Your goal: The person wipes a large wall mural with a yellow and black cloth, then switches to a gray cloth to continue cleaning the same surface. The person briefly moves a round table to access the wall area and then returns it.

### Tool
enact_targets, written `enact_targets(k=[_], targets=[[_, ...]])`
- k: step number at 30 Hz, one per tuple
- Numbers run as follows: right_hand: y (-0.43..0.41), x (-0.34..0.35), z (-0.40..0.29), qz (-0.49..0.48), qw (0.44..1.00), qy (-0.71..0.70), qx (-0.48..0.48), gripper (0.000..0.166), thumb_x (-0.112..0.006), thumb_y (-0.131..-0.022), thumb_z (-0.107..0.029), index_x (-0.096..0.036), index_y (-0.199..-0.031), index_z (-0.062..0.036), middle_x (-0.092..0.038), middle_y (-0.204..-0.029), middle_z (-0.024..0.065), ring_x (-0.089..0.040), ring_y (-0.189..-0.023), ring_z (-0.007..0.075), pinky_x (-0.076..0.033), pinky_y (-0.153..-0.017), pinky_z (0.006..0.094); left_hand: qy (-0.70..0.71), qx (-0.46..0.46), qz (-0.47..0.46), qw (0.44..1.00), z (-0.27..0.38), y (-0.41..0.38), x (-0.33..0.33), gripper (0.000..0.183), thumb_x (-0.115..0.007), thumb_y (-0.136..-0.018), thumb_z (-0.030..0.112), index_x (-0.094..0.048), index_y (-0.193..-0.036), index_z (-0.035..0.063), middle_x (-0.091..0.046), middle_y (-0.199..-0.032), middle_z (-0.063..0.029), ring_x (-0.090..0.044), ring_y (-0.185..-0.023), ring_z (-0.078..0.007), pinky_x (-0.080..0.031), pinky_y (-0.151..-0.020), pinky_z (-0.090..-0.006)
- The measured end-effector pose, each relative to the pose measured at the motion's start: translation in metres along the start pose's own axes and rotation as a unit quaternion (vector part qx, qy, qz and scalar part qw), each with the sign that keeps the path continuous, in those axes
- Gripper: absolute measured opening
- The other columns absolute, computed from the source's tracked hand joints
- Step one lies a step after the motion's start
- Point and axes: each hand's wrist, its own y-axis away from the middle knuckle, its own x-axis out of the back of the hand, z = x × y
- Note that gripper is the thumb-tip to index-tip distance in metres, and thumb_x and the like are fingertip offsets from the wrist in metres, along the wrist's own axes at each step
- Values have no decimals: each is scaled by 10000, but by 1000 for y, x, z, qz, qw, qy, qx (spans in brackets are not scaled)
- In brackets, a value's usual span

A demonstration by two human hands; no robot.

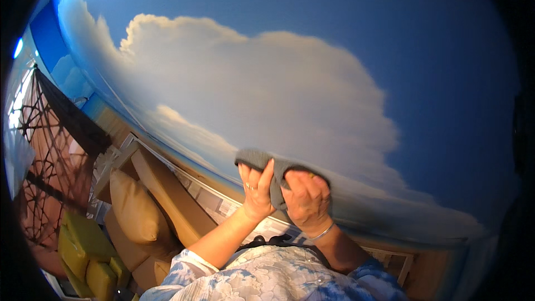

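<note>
In front of me is a wall mural [267, 79] of a blue sky with large white clouds. A dark grey cloth [253, 158], seemingly ribbed or knitted, is bunched between my two hands. My left hand [256, 188], with rings on a finger, grips its left part, the fingers tucked under the fold. My right hand [308, 196] has its fingers curled into the right part, a bracelet at the wrist. The cloth hangs in a fold between the hands. Whether it touches the mural cannot be told.
At lower left stands a tan sofa [173, 188] with a tan cushion [136, 207], beside olive-green cushioned seating [87, 246]. A dark netted canopy [46, 133] rises at the far left. A white lattice-like panel [221, 202] runs along the mural's lower edge.
</note>
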Motion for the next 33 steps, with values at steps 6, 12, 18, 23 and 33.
enact_targets(k=[6,12,18,23,33], targets=[[1,36,38,26,1000,-7,-11,130,-671,-804,-219,-710,-918,-172,-576,-1122,-32,-512,-1076,161,-377,-895,332,-15,-50,-67,996,29,-36,-5,486,-603,-777,271,-598,-1210,49,-481,-1116,-128,-449,-1025,-390,-340,-869,-552],[-30,71,51,85,990,99,-58,291,-621,-863,-216,-676,-1147,-245,-498,-1133,1,-457,-1099,184,-342,-956,363,-14,-88,-15,996,60,-88,-18,443,-587,-793,283,-630,-1182,75,-479,-1140,-93,-444,-1047,-365,-333,-897,-524],[63,49,54,21,999,37,-20,80,-665,-820,-194,-678,-899,-196,-534,-1105,-43,-491,-1088,164,-355,-961,360,-18,-95,-100,990,60,1,-29,442,-590,-753,231,-639,-1175,109,-466,-1141,-71,-437,-1057,-346,-341,-900,-530],[33,77,75,85,994,44,-46,148,-657,-829,-249,-680,-964,-194,-515,-1080,-24,-477,-1065,182,-386,-879,360,-13,-145,-97,985,82,-52,-34,436,-593,-742,210,-664,-1171,164,-488,-1113,-17,-457,-1035,-313,-347,-883,-502],[102,63,77,67,993,96,-26,95,-661,-827,-249,-628,-916,-255,-485,-1046,-57,-442,-1064,151,-354,-856,324,-19,-180,-149,972,85,3,-48,519,-596,-699,258,-643,-1215,231,-471,-1080,33,-443,-963,-234,-345,-844,-447]])
